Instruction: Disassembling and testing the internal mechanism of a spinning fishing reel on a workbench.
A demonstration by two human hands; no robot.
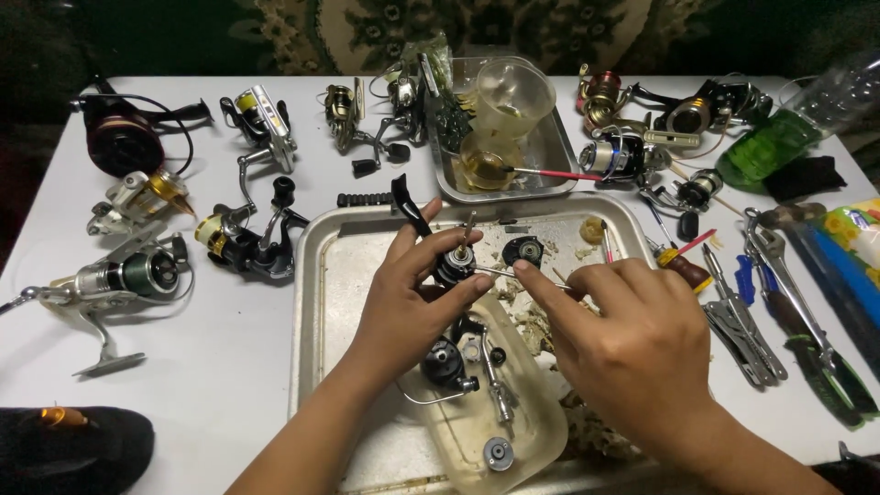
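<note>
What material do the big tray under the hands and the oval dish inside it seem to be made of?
The big tray looks like bare metal, probably steel or aluminium: dull grey sheen, rolled rim. The oval dish looks like clear plastic, slightly cloudy: the reel parts and the tray show through it.

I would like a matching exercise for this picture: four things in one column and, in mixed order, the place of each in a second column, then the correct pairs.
Things:
1. black reel body
2. thin metal tool
3. clear plastic cup
4. adjustable wrench

Places:
A. on the white table, at the right
B. in the small metal tray at the back
C. held by the left hand
D. pinched by the right hand

Pairs: 1-C, 2-D, 3-B, 4-A
</note>
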